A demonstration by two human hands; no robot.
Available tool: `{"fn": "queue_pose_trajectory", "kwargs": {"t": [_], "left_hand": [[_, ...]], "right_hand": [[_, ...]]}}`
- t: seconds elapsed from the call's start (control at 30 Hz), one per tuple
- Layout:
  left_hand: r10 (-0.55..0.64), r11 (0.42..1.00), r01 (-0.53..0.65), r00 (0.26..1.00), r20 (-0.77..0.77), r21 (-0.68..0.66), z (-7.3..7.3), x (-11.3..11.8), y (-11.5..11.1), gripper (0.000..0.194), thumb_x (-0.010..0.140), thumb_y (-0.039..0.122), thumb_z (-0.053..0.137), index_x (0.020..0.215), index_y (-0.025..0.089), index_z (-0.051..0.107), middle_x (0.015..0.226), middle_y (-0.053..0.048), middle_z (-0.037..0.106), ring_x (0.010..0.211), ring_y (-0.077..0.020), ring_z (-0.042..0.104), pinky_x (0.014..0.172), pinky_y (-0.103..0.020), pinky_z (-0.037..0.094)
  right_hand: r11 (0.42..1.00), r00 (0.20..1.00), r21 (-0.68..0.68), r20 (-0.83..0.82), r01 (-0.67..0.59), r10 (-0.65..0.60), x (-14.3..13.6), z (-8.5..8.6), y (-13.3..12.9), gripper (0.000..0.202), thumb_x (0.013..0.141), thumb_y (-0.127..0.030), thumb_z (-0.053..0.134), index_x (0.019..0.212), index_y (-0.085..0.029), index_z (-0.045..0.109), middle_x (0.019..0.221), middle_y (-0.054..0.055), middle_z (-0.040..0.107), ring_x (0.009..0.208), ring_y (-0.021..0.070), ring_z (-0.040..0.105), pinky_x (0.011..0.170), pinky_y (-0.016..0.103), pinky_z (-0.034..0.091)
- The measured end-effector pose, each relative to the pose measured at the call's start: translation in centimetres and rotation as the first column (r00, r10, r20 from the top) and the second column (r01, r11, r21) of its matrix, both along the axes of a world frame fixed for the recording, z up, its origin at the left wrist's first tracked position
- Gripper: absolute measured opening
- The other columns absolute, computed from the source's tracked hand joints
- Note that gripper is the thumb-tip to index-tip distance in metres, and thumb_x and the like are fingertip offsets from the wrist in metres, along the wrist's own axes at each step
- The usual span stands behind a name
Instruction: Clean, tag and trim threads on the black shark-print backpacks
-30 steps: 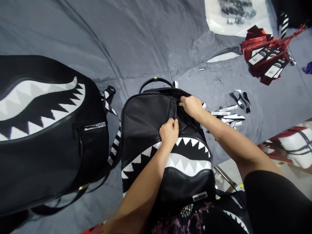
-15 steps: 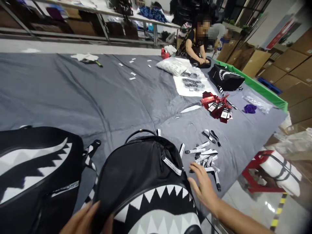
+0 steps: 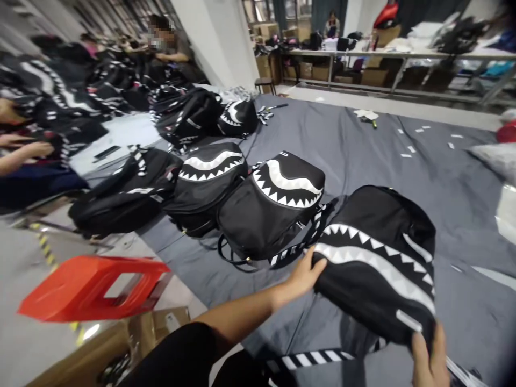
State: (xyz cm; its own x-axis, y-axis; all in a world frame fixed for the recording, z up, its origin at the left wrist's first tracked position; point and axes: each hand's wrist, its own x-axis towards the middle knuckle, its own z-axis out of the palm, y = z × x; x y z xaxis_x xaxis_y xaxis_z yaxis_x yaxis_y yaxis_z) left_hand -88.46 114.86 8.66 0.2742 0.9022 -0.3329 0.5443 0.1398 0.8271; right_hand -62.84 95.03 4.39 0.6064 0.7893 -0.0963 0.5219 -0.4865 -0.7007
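Observation:
A black backpack (image 3: 374, 209) with a grey-and-white toothed shark mouth is tilted on the right side of the view, held between my two hands. My left hand (image 3: 302, 275) grips its left edge, thumb on the front panel. At the lower right corner, beside a small white label (image 3: 408, 320), my right hand (image 3: 430, 355) is closed on the bag, its thumb and fingers only partly seen. A black-and-white striped strap (image 3: 318, 357) trails on the cloth below. Just left of my left hand lies another shark-mouth backpack (image 3: 250, 215) with its own striped strap.
More black backpacks (image 3: 209, 201) lie along the grey cloth (image 3: 350, 145) to the left. A red plastic stool (image 3: 97, 287) and a cardboard box (image 3: 171, 322) stand at lower left. Co-workers (image 3: 173, 48) sit beyond heaps of bags. White slips (image 3: 410, 149) lie farther off.
My view has swung left, showing the row of bags and co-workers. My right hand has come from beside the loose straps onto the backpack, which is now turned and tilted between both hands.

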Motion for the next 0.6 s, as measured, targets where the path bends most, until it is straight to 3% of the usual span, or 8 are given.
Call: {"fn": "queue_pose_trajectory", "kwargs": {"t": [0.07,0.17,0.2,0.27,0.37,0.47,0.53,0.6], "left_hand": [[-0.070,0.969,0.052,0.996,0.064,0.241,1.6,0.0,1.7,0.063,0.090,0.045,0.051,0.146,0.021,0.035,0.152,-0.010,0.040,0.138,-0.0222,0.041,0.112,-0.036,0.038],[-0.006,0.851,0.138,0.967,-0.255,0.507,2.7,-4.2,3.4,0.079,0.085,0.045,0.062,0.151,0.021,0.026,0.161,-0.012,0.016,0.149,-0.0292,0.013,0.119,-0.047,0.024],[0.066,0.839,0.165,0.915,-0.398,0.519,2.5,-6.2,3.9,0.084,0.082,0.044,0.066,0.151,0.019,0.024,0.162,-0.014,0.011,0.149,-0.0329,0.008,0.118,-0.052,0.021],[0.137,0.865,0.206,0.781,-0.610,0.457,1.3,-10.1,4.9,0.088,0.079,0.041,0.071,0.150,0.014,0.026,0.158,-0.021,0.018,0.146,-0.0393,0.016,0.114,-0.058,0.026],[0.065,0.894,0.279,0.694,-0.717,0.351,-1.2,-13.5,6.0,0.067,0.083,0.036,0.067,0.140,0.010,0.045,0.147,-0.025,0.042,0.136,-0.0394,0.039,0.106,-0.054,0.038],[-0.012,0.871,0.347,0.722,-0.692,0.347,-2.9,-14.0,6.3,0.035,0.092,0.027,0.053,0.123,0.013,0.061,0.138,-0.020,0.054,0.131,-0.0317,0.048,0.107,-0.045,0.040],[-0.048,0.859,0.368,0.750,-0.659,0.356,-2.8,-13.9,6.3,0.027,0.093,0.021,0.047,0.110,0.015,0.067,0.129,-0.017,0.062,0.125,-0.0268,0.055,0.106,-0.040,0.041],[-0.063,0.851,0.368,0.779,-0.623,0.374,-1.4,-13.9,6.2,0.024,0.093,0.022,0.047,0.102,0.016,0.068,0.119,-0.014,0.068,0.115,-0.0238,0.061,0.102,-0.036,0.044]], "right_hand": [[0.994,0.986,0.105,0.168,-0.035,0.017,0.5,0.6,4.9,0.083,0.085,-0.064,0.042,0.155,-0.030,0.013,0.162,0.005,0.012,0.147,0.0333,0.015,0.117,0.053,0.024],[0.950,0.904,0.193,0.400,-0.247,0.154,1.9,0.5,13.4,0.093,0.084,-0.063,0.044,0.155,-0.011,0.012,0.160,0.019,-0.012,0.147,0.0404,-0.004,0.113,0.063,0.020],[0.935,0.872,0.174,0.443,-0.309,0.206,2.6,0.4,16.6,0.094,0.085,-0.061,0.045,0.154,-0.007,0.009,0.158,0.022,-0.016,0.146,0.0419,-0.008,0.112,0.066,0.018],[0.940,0.860,0.124,0.455,-0.317,0.230,4.1,0.6,22.6,0.095,0.084,-0.053,0.052,0.154,-0.005,0.009,0.157,0.025,-0.018,0.145,0.0433,-0.012,0.111,0.067,0.016],[0.973,0.922,0.073,0.341,-0.219,0.182,4.5,1.5,28.4,0.100,0.081,-0.041,0.061,0.154,-0.004,0.004,0.157,0.029,-0.010,0.146,0.0421,0.003,0.112,0.058,0.027],[0.921,0.878,0.121,0.368,-0.370,0.305,0.8,1.1,27.8,0.085,0.087,-0.037,0.053,0.155,-0.009,0.010,0.159,0.023,0.011,0.147,0.0325,0.014,0.115,0.050,0.027],[0.873,0.863,0.137,0.282,-0.468,0.419,-2.7,-0.8,24.3,0.077,0.090,-0.040,0.047,0.154,-0.012,0.016,0.156,0.019,0.027,0.144,0.0284,0.026,0.115,0.048,0.030],[0.888,0.890,0.057,0.041,-0.457,0.455,-5.3,-3.5,19.7,0.078,0.088,-0.045,0.046,0.154,-0.013,0.019,0.149,0.020,0.039,0.131,0.0287,0.048,0.107,0.047,0.042]]}}
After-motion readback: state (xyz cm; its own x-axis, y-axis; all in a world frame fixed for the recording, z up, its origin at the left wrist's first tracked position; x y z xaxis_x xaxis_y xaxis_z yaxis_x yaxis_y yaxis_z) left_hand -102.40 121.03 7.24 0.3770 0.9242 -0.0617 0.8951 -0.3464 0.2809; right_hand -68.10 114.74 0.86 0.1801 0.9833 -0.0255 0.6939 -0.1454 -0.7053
